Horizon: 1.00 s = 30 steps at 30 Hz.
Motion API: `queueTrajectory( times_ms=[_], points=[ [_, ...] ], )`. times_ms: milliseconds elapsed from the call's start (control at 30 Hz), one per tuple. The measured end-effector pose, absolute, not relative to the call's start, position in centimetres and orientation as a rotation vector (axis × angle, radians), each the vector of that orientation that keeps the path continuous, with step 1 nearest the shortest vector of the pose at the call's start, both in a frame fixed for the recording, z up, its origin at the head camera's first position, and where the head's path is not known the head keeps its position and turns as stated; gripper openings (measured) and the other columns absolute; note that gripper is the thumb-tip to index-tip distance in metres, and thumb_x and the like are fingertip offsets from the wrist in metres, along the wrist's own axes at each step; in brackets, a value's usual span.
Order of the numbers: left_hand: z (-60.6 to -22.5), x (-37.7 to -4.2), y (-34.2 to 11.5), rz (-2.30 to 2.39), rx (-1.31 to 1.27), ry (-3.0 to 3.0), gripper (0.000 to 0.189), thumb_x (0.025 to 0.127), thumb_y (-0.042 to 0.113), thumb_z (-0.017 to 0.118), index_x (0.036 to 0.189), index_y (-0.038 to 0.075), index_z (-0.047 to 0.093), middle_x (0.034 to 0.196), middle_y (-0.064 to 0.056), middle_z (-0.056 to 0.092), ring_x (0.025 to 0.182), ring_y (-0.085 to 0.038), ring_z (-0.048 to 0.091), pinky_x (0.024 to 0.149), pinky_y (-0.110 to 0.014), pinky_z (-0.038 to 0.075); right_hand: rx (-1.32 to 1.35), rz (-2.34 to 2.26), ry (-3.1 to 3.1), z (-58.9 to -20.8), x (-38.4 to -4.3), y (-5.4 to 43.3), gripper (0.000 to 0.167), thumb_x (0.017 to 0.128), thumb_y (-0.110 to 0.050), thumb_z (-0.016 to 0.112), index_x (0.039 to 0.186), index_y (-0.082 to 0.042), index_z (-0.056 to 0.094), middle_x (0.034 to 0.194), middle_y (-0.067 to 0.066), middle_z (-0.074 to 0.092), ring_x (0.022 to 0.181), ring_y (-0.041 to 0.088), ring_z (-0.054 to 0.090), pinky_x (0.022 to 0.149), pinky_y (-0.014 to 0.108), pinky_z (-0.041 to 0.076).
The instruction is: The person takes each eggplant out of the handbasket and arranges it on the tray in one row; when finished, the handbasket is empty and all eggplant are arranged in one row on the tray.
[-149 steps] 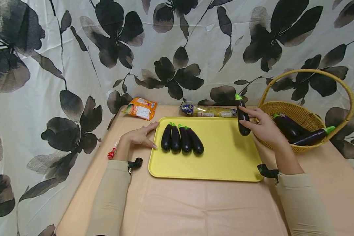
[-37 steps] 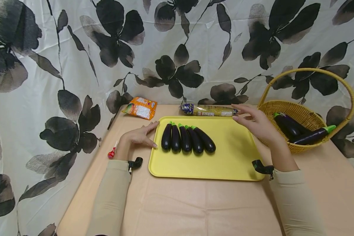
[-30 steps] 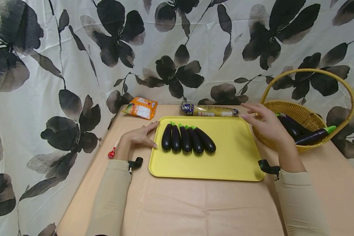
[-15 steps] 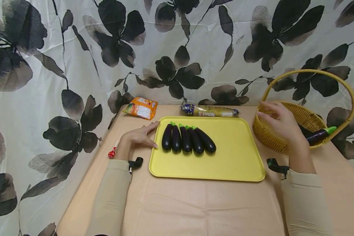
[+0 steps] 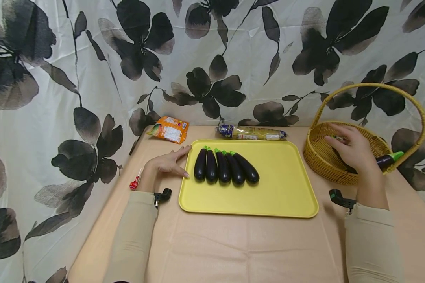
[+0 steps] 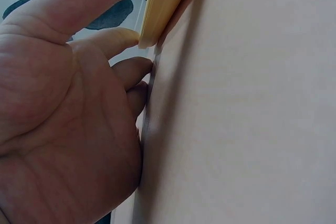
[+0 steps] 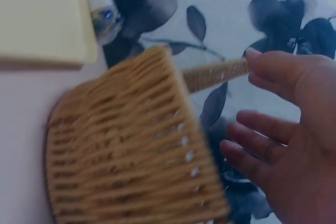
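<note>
Several eggplants (image 5: 223,168) lie side by side on the left half of a yellow tray (image 5: 279,188), green stems pointing away. My left hand (image 5: 166,163) rests at the tray's left edge, fingers spread, thumb and fingertips touching the rim. In the left wrist view, that hand (image 6: 68,108) is seen from the palm side. My right hand (image 5: 355,151) hovers over the wicker basket (image 5: 318,161) with loosely bent fingers. The right wrist view shows this hand (image 7: 294,129) holding nothing. An eggplant (image 5: 386,160) shows at the basket's right; the hand hides most of the other contents.
Behind the tray lies a long yellow and blue packet (image 5: 251,133). An orange snack bag (image 5: 170,129) sits at the back left, and a red-wrapped lollipop (image 5: 134,183) beside the left wrist. The basket's tall handle (image 5: 372,85) arches above it. Floral fabric (image 5: 205,59) hangs behind the table.
The eggplant that my right hand held earlier lies at the right end of the row. That hand has since moved right, from the tray to over the basket. My left hand stays put.
</note>
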<state>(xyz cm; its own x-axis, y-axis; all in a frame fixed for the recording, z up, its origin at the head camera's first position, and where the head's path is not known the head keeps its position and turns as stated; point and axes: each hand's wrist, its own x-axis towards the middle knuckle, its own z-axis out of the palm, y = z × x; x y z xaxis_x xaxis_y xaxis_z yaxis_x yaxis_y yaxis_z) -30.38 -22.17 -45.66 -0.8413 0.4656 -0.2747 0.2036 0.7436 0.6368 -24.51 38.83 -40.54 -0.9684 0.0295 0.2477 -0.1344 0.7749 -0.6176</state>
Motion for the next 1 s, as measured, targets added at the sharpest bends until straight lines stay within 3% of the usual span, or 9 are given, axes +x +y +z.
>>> queueTrajectory(
  times_ms=[233,400,733,1000],
  points=[
    [-45.7,-30.4,-22.2,0.844,0.512,2.532,0.129,0.069,0.050,0.095,0.169,0.031,0.015,0.177,0.004,0.005,0.159,-0.048,-0.013,0.125,-0.070,-0.007,0.039,0.793,-2.819,-42.1,-25.1,40.7,0.062,0.110,-0.038,0.051,0.160,-0.006,0.038,0.152,0.041,0.033,0.137,0.064,0.032,0.108,0.082,0.028],
    [-45.7,-30.5,-22.2,0.853,0.505,2.531,0.129,0.069,0.050,0.095,0.169,0.032,0.016,0.177,0.004,0.005,0.159,-0.048,-0.013,0.124,-0.071,-0.007,0.019,0.749,-2.863,-42.9,-25.0,41.6,0.058,0.110,-0.033,0.050,0.160,-0.005,0.037,0.152,0.043,0.031,0.136,0.064,0.031,0.107,0.082,0.027],
    [-45.8,-30.4,-22.2,0.851,0.505,2.525,0.129,0.069,0.051,0.095,0.169,0.032,0.015,0.177,0.004,0.005,0.159,-0.048,-0.014,0.125,-0.070,-0.008,-0.070,0.679,-3.004,-43.5,-25.2,42.4,0.061,0.110,-0.030,0.052,0.161,-0.003,0.033,0.148,0.045,0.036,0.135,0.066,0.031,0.106,0.082,0.027],
    [-45.7,-30.5,-22.2,0.836,0.501,2.534,0.129,0.068,0.053,0.095,0.168,0.033,0.016,0.177,0.005,0.006,0.159,-0.048,-0.012,0.124,-0.071,-0.007,-0.149,0.761,-3.024,-43.6,-25.3,42.9,0.062,0.111,-0.035,0.049,0.163,-0.008,0.030,0.155,0.043,0.032,0.140,0.069,0.025,0.106,0.085,0.024]
  ],
)
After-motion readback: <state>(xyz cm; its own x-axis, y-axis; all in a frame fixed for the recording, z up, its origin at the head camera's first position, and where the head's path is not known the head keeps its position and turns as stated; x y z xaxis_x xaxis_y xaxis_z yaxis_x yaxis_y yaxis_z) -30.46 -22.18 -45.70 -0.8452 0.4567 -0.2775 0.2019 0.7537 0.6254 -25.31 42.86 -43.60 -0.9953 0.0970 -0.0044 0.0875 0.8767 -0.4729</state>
